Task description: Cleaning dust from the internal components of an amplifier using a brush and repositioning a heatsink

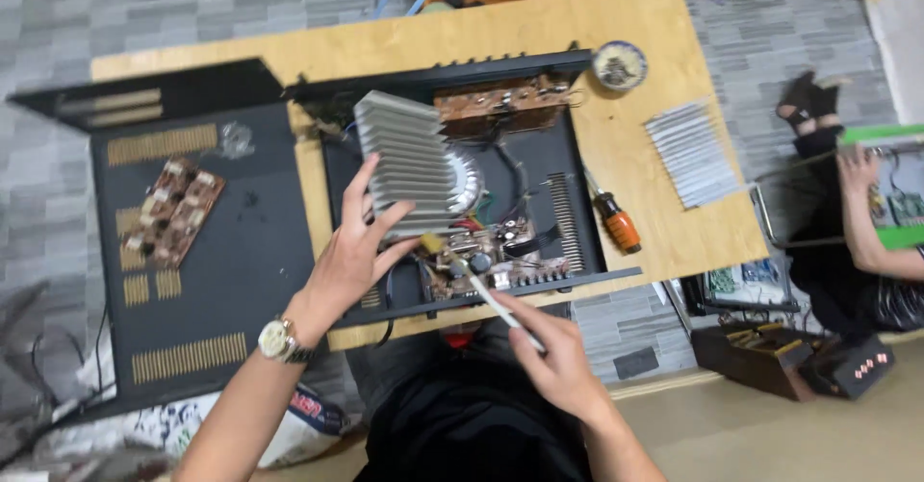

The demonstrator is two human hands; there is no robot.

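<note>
Left hand [354, 251] up on the finned grey heatsink [409, 169], fingers spread and curled round its lower edge, tilting it clear of the open black chassis [568, 222] that sits mid-table. Right hand [558, 367] comes in from the near edge, closed in a pen-style grip on a thin white-handled brush [486, 294], bristle tip down among the components on the circuit board [481, 256] at the chassis's near side. By the look of it, this is the cleaning stage: heatsink lifted aside, board beneath being dusted. A next stroke would call for keeping that heatsink steady and off the wiring while the brush works round the capacitors. Left wrist is bent back, forearm angled in from the near-left, watch [280, 340] showing; right forearm rises straight from below. Off to the right on the wooden table [664, 39], an orange-handled screwdriver [614, 217] lies just beside the chassis, and a second heatsink [691, 153] lies near the right edge. The black cover panel [221, 280] lies off the left edge with a small brown board [173, 211] on it.
</note>
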